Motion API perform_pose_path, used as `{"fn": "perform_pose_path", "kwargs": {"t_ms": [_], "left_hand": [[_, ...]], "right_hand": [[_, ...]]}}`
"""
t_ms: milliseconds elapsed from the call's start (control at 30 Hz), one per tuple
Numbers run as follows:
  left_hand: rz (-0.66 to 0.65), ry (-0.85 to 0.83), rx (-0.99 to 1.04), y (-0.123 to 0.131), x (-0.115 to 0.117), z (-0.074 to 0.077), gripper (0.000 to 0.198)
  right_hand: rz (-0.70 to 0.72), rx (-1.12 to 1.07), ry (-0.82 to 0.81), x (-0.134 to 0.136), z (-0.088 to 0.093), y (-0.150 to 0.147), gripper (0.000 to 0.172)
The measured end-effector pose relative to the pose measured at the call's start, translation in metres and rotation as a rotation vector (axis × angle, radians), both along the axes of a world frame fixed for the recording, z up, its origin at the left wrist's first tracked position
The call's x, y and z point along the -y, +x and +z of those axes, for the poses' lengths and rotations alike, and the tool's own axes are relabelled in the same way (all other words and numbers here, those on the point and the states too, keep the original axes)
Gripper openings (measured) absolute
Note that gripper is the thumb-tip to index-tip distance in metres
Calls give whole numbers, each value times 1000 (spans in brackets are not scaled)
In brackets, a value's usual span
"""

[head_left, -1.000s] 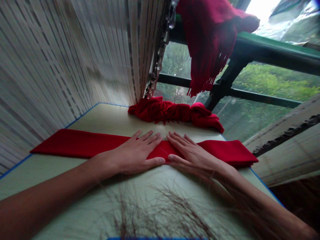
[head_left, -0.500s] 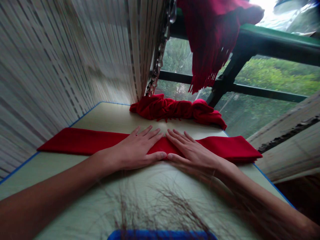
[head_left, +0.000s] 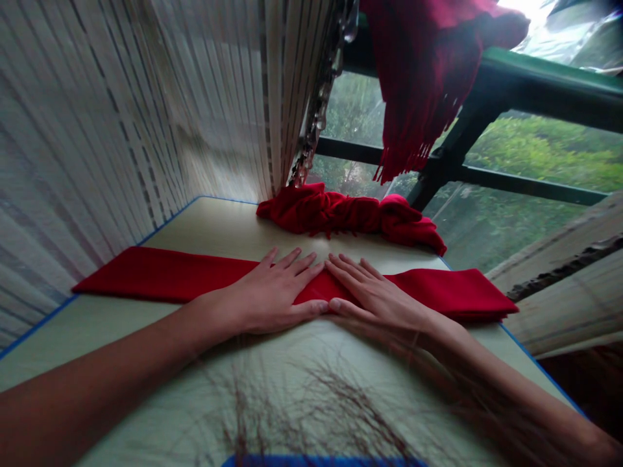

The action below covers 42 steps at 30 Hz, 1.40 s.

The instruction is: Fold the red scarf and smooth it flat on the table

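A red scarf (head_left: 195,279), folded into a long flat strip, lies across the table from its left edge to its right edge. My left hand (head_left: 280,292) rests flat on the middle of the strip with fingers spread. Beside it, my right hand (head_left: 372,288) also lies flat on the cloth, fingers stretched forward. The fingertips of the two hands nearly meet, and a small part of the red cloth shows between them. Neither hand grasps anything. Layers of the fold show at the strip's right end.
A crumpled red scarf (head_left: 350,211) lies at the table's far edge. Another fringed red scarf (head_left: 423,84) hangs over the green window frame (head_left: 549,74). String curtains (head_left: 160,97) line the left side. Loose hair and a blue edge (head_left: 321,461) show at the bottom of the pale table (head_left: 282,370).
My view has shifted slightly, so the scene sits a little farther right. Both hands stay flat on the folded scarf, with little or no movement over it.
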<state>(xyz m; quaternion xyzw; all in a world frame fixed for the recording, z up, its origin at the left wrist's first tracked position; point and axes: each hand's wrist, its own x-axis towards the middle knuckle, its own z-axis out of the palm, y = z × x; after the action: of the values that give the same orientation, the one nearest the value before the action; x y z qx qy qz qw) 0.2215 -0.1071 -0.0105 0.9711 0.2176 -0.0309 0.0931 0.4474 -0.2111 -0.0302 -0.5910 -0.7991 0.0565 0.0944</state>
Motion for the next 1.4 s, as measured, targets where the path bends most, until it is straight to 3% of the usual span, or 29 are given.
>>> {"fn": "perform_pose_path", "kwargs": {"t_ms": [567, 1100, 1400], "left_hand": [[-20, 3, -6, 1, 0, -1, 89], [-24, -13, -37, 1, 1, 2, 86], [-28, -43, -36, 2, 1, 4, 84]], "right_hand": [[-25, 38, -77, 1, 8, -6, 81], [-14, -11, -45, 2, 2, 0, 73], [-25, -10, -100, 2, 7, -2, 80]]}}
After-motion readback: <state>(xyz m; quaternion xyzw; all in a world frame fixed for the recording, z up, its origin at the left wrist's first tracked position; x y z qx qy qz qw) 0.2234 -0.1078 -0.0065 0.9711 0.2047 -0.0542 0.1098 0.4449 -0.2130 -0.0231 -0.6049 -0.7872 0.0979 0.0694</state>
